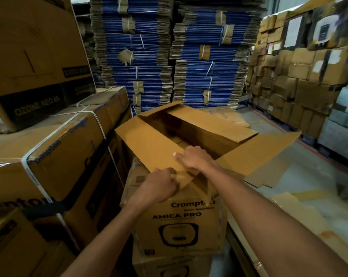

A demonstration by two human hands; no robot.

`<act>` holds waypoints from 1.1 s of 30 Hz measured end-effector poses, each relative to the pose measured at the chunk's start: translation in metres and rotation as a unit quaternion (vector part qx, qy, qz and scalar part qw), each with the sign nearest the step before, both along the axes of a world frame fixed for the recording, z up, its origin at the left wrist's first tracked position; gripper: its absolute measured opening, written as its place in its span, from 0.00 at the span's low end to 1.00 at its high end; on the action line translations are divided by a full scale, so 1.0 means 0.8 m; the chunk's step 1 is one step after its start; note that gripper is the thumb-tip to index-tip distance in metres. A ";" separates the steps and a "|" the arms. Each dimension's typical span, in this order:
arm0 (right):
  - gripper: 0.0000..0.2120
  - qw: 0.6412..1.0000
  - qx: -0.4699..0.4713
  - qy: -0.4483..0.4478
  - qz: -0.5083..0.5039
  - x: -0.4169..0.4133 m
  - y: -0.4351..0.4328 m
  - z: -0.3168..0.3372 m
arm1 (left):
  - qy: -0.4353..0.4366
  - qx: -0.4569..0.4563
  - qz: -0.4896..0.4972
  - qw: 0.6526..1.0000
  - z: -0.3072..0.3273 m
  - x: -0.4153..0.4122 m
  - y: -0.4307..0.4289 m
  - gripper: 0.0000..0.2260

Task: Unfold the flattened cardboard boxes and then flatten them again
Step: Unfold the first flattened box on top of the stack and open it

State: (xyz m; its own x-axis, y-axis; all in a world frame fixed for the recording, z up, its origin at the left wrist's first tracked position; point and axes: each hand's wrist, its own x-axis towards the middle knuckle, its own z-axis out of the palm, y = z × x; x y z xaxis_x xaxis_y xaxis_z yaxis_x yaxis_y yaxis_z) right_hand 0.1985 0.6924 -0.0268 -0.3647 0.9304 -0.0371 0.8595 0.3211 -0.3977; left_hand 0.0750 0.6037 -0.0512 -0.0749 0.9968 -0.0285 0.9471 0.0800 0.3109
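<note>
Well, the cardboard box (181,222) stands opened up right in front of the person, printed side towards them, on top of a second box (169,266) with the same printing. Its top is open. The left flap (147,144) slopes up and outward, the far flap (215,124) leans in over the opening, and the right flap (259,152) lies spread wide to the side.

Both bare hands are at the near left corner. The left hand (159,184) has its fingers curled tight, gripping the near flap (187,176) at its edge. The right hand (195,158) is just beyond it, almost touching, with the thumb on top of the left flap and the fingers curled over its edge into the box.

Strapped cartons (59,156) are stacked close against the box on the left. Behind it rise tall bundles of flat blue cartons (149,56), tied with white straps. Brown parcels (289,76) are piled like a wall on the right. Flat cardboard sheets (269,176) lie on the pale floor (279,120) beside the box.
</note>
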 end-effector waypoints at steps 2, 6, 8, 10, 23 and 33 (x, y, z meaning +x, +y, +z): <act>0.21 1.000 -0.003 -0.003 -0.022 0.007 0.002 -0.002 | -0.006 0.052 -0.003 0.999 -0.003 0.004 0.000 0.16; 0.16 0.998 0.038 -0.041 -0.006 0.015 -0.003 -0.012 | 0.069 0.207 0.005 0.976 0.005 -0.016 0.036 0.13; 0.15 0.997 0.056 -0.055 0.002 0.026 -0.002 -0.017 | 0.065 0.167 -0.014 0.984 0.009 -0.037 0.063 0.16; 0.15 0.994 0.081 -0.069 0.009 0.049 0.003 -0.021 | 0.091 0.099 -0.046 0.990 0.013 -0.055 0.088 0.20; 0.29 0.984 0.128 -0.120 0.021 0.143 0.036 -0.046 | 0.109 0.058 -0.083 0.989 -0.021 -0.023 0.111 0.25; 0.26 0.982 0.178 -0.035 0.053 0.067 0.036 -0.070 | 0.106 0.115 0.006 0.988 -0.021 -0.050 0.084 0.34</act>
State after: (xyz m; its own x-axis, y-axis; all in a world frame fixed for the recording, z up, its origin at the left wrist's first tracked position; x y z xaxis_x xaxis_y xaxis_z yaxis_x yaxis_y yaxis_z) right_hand 0.2522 0.7216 -0.0830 -0.4683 0.8458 0.2554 0.8351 0.5182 -0.1847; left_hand 0.0353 0.6710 -0.0682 -0.0659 0.9743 0.2155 0.9922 0.0412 0.1175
